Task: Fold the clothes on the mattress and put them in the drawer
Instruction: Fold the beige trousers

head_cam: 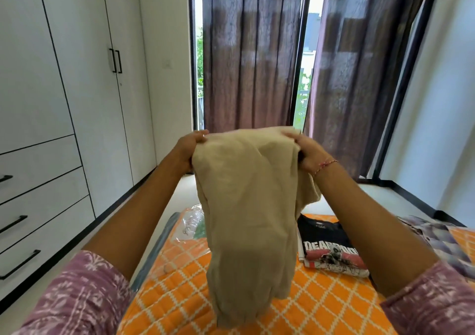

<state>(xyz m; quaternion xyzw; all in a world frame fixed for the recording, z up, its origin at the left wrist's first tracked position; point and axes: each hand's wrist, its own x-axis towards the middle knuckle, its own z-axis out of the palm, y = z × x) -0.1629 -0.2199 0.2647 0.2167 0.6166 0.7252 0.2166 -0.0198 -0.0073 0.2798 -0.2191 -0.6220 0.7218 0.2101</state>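
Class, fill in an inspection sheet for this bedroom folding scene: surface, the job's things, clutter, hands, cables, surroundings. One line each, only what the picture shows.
Surface: mattress under an orange quilt with a white diamond pattern.
Job's things: beige garment held up, hanging down over the quilt; folded black printed T-shirt lying to its right; checked cloth at the right edge.
Clutter: clear plastic bag on the quilt's far left.
Hands: left hand and right hand each grip a top corner of the beige garment.
Cables: nothing seen.
Surroundings: white wardrobe with closed drawers on the left; dark curtains over a glass door ahead.
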